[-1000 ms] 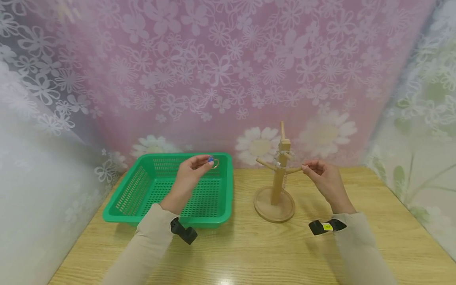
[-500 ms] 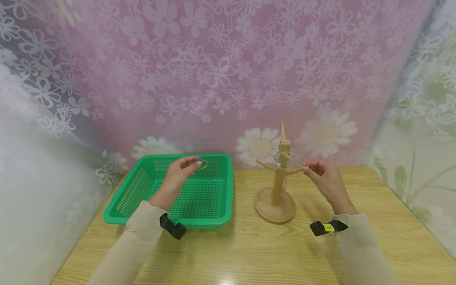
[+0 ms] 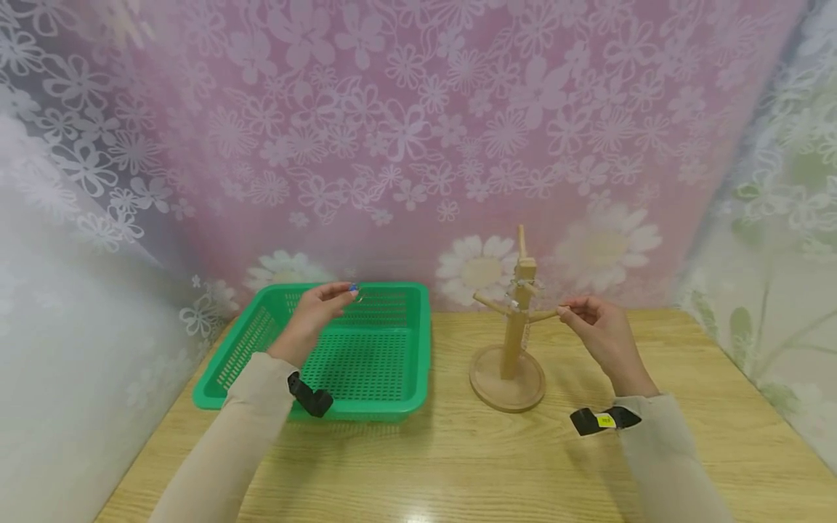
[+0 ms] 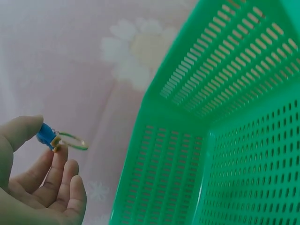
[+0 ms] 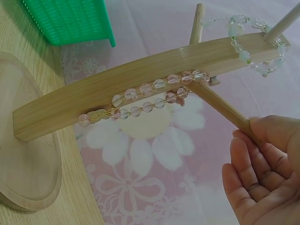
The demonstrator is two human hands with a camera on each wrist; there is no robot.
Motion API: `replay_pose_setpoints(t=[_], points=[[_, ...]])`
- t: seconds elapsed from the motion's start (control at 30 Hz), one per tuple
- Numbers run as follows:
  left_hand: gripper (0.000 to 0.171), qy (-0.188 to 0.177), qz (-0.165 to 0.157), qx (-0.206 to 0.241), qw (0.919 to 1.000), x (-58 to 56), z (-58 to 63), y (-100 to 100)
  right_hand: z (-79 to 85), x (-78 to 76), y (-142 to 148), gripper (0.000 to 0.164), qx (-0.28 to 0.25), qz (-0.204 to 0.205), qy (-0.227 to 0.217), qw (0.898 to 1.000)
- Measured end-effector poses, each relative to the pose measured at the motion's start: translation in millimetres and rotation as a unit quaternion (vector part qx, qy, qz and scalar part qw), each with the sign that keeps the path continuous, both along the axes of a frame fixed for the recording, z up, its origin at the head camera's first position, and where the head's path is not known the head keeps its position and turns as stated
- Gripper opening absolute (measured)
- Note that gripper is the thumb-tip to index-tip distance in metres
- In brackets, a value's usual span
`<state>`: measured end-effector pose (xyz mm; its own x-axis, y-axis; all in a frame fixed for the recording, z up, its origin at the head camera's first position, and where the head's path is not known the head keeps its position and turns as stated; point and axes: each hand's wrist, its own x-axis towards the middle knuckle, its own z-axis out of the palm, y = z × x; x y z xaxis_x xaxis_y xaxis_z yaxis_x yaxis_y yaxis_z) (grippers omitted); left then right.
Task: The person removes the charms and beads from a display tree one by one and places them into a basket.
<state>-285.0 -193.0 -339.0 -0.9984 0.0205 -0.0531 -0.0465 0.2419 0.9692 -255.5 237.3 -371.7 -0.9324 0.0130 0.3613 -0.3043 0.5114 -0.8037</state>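
My left hand (image 3: pixel 310 316) is over the green basket (image 3: pixel 423 363), pinching a small blue charm (image 4: pixel 48 136) between thumb and fingers. A thin gold-coloured loop (image 4: pixel 74 139) sticks out from the charm. At the right, my right hand (image 3: pixel 601 330) pinches the end of a wooden peg (image 5: pixel 225 110) on an upright wooden stand (image 3: pixel 516 341). Around that peg's root, a bracelet of clear pinkish beads (image 5: pixel 146 89) hangs along the post. Another bracelet with pale green beads (image 5: pixel 244 55) loops round a higher peg.
The stand's round base (image 3: pixel 487 392) rests on the wood-grain table (image 3: pixel 458 465), right of the basket. Behind both hangs a pink flowered backdrop (image 3: pixel 366 145). More pegs, one of them a left peg (image 3: pixel 489 301), stick out from the post.
My left hand has moved left over the basket, away from the stand, carrying the blue charm. My right hand has stayed on the peg.
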Motion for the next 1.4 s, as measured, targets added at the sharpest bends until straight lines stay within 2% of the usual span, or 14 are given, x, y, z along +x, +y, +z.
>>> replay_pose_setpoints(t=[0.17, 0.37, 0.77, 1.07, 1.4], points=[[0.051, -0.005, -0.001, -0.008, 1.0000, -6.3, -5.3, -10, -0.4, -1.5, -1, 0.032, -0.005, 0.001, 0.007, 1.000], [0.052, -0.016, 0.001, -0.002, 0.9999, -8.5, -5.8, -13, -0.7, -2.4, 0, 0.031, -0.006, -0.002, 0.002, 1.000], [0.050, -0.024, -0.011, -0.030, 0.9992, -18.7, -15.9, -16, 0.1, -0.5, -1, 0.032, -0.005, -0.006, -0.002, 1.000], [0.049, -0.032, -0.009, -0.057, 0.9978, -22.1, -22.2, -22, -1.0, -1.7, -2, 0.031, -0.014, -0.012, -0.005, 1.000], [0.050, -0.033, -0.021, -0.055, 0.9977, -23.5, -26.3, -25, 0.1, 0.5, -4, 0.031, -0.016, -0.011, 0.012, 1.000]])
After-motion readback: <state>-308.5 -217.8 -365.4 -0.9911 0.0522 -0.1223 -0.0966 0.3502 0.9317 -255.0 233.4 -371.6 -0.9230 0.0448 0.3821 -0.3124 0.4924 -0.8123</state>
